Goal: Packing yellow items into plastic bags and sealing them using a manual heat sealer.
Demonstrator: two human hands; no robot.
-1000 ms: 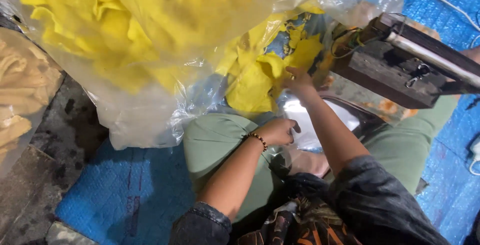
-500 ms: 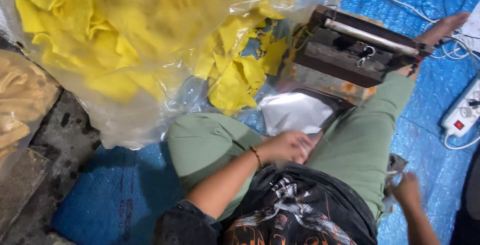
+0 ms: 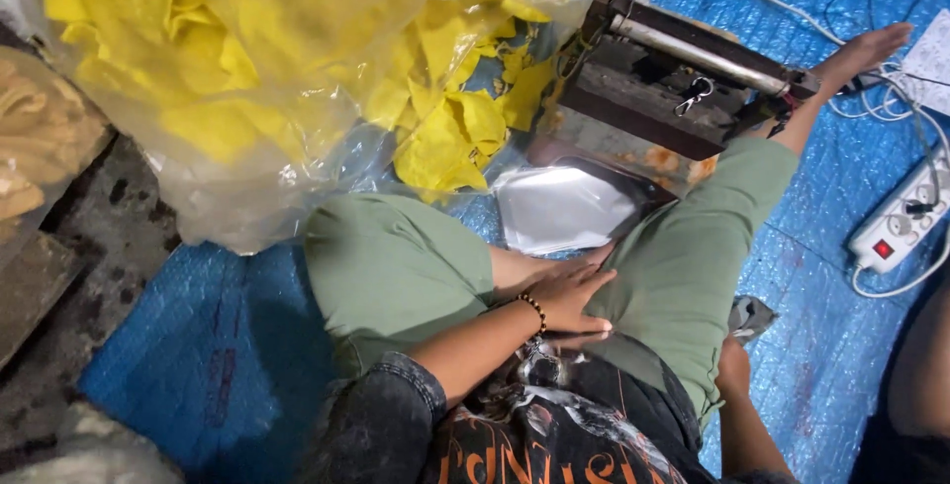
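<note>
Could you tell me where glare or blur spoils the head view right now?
Head view: glare whitens the silver pouch and streaks the clear plastic bag of yellow pieces; left hand sharp on the lap; lower corners fall dark; right hand out of view.

Blue tarp [image 3: 213, 365] over floor: clear bag of yellow pieces [image 3: 297, 78], sealing machine [image 3: 683, 73], white power strip [image 3: 901, 227], possibly foil pouch [image 3: 564, 209].

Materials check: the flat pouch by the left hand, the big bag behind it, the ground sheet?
Pouch: looks like metallised foil film, silver with a bright glare. Big bag: thin clear plastic, wrinkled, yellow pieces showing through. Ground sheet: seemingly woven plastic tarp, blue, fine grid texture. Left hand rests just below the pouch.
</note>
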